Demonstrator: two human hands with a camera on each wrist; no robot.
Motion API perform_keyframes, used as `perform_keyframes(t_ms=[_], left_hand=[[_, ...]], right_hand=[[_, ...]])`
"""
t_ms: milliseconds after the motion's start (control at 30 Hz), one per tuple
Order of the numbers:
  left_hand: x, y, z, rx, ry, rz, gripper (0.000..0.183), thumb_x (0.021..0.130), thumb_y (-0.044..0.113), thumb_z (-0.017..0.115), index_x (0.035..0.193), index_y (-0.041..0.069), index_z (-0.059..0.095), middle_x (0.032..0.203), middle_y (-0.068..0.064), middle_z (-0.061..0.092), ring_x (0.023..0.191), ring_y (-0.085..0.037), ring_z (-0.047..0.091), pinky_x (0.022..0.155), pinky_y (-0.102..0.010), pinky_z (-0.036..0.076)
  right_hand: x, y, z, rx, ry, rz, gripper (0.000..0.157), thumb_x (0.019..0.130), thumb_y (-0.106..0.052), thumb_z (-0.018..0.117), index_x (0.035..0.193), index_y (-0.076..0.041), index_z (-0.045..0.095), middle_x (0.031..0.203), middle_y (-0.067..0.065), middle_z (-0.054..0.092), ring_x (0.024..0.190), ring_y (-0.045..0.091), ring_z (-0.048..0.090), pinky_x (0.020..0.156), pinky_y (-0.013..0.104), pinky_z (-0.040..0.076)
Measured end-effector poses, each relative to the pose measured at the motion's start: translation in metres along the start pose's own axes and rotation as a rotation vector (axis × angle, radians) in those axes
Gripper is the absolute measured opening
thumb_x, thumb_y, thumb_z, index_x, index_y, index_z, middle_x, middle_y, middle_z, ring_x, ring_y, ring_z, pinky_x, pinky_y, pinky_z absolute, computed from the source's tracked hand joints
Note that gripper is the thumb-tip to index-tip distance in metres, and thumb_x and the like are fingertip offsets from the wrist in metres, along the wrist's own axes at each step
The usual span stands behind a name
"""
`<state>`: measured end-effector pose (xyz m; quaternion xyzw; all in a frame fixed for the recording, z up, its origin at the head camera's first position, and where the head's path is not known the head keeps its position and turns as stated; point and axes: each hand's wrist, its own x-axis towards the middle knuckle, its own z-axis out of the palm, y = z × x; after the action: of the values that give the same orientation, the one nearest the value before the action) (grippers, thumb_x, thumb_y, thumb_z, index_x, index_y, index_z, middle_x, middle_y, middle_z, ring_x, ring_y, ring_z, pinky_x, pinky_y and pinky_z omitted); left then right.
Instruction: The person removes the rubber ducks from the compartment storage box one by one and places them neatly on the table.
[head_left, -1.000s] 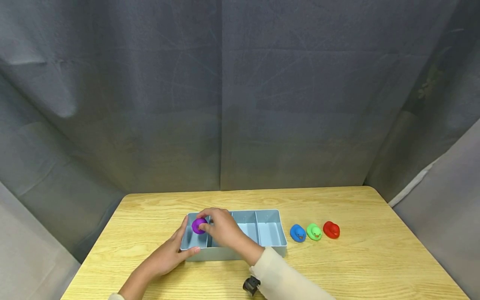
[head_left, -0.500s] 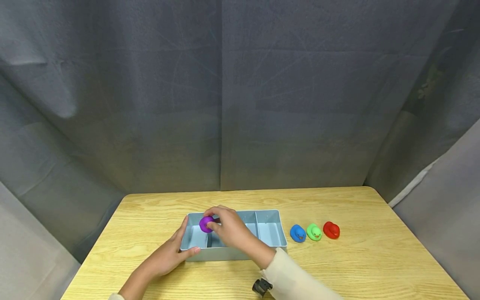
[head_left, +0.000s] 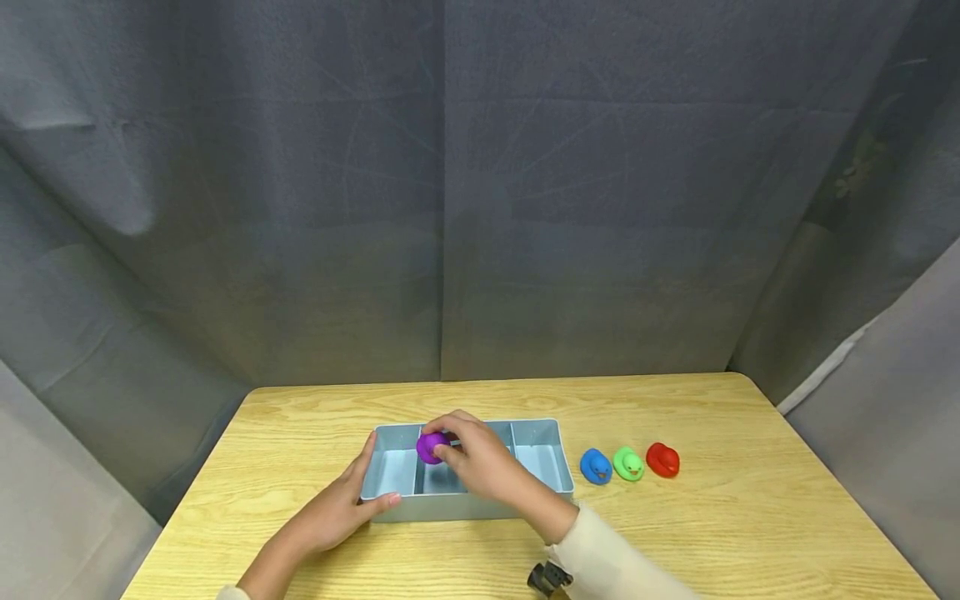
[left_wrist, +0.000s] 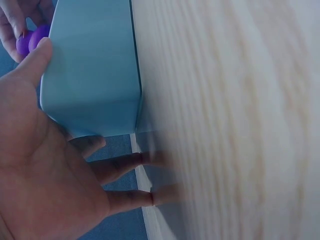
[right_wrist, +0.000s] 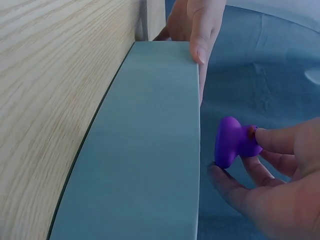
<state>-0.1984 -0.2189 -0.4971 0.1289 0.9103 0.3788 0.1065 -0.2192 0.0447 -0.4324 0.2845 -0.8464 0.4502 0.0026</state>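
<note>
My right hand (head_left: 480, 458) pinches a purple toy duck (head_left: 430, 448) between thumb and fingers, over the second compartment from the left of a light blue divided box (head_left: 465, 507). In the right wrist view the purple duck (right_wrist: 229, 142) is above the rim, its small orange beak by the thumb. My left hand (head_left: 333, 508) rests against the box's left end, thumb on the front rim and fingers along the side. The left wrist view shows those fingers (left_wrist: 117, 167) fairly straight, their tips close to the tabletop.
Right of the box a blue duck (head_left: 596, 467), a green duck (head_left: 628, 464) and a red duck (head_left: 663, 460) sit in a row on the wooden table (head_left: 712, 533). Grey curtains (head_left: 525, 208) hang behind and at both sides.
My right hand has carried the purple duck rightward, from over the leftmost compartment to over the second one. The left hand, the box and the other ducks have stayed put.
</note>
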Motion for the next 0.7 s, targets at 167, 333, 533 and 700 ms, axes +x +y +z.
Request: perform_keyframes(t_ms=[167, 333, 533, 700], left_hand=[[0.001, -0.001, 0.001, 0.01, 0.006, 0.006, 0.102, 0.1, 0.051, 0.064, 0.167, 0.024, -0.009, 0.171, -0.022, 0.011, 0.147, -0.043, 0.037, 0.117, -0.062, 0.033], [0.001, -0.002, 0.001, 0.029, 0.012, 0.008, 0.102, 0.099, 0.054, 0.063, 0.167, 0.026, -0.009, 0.171, -0.021, 0.011, 0.149, -0.043, 0.033, 0.118, -0.062, 0.031], [0.001, -0.002, 0.001, 0.033, 0.018, 0.012, 0.103, 0.099, 0.052, 0.064, 0.167, 0.024, -0.008, 0.171, -0.02, 0.011, 0.149, -0.044, 0.032, 0.118, -0.062, 0.031], [0.0, -0.002, 0.001, 0.039, 0.011, 0.011, 0.103, 0.1, 0.054, 0.063, 0.166, 0.026, -0.01, 0.172, -0.018, 0.009, 0.15, -0.046, 0.03, 0.118, -0.064, 0.03]], right_hand=[[-0.007, 0.004, -0.009, -0.007, 0.011, 0.002, 0.024, 0.102, -0.002, 0.063, 0.124, -0.005, 0.069, 0.122, 0.008, 0.067, 0.113, 0.025, 0.067, 0.094, 0.031, 0.058], [-0.014, 0.009, -0.017, -0.015, 0.03, 0.002, 0.023, 0.102, -0.002, 0.062, 0.123, -0.004, 0.068, 0.121, 0.008, 0.068, 0.112, 0.024, 0.067, 0.093, 0.034, 0.059], [-0.023, 0.015, -0.027, 0.007, 0.056, 0.012, 0.022, 0.101, 0.0, 0.062, 0.122, -0.004, 0.068, 0.119, 0.008, 0.068, 0.111, 0.024, 0.067, 0.093, 0.036, 0.059], [-0.031, 0.021, -0.034, 0.017, 0.074, 0.016, 0.023, 0.101, 0.0, 0.063, 0.122, -0.006, 0.069, 0.119, 0.006, 0.068, 0.111, 0.024, 0.067, 0.093, 0.036, 0.059]])
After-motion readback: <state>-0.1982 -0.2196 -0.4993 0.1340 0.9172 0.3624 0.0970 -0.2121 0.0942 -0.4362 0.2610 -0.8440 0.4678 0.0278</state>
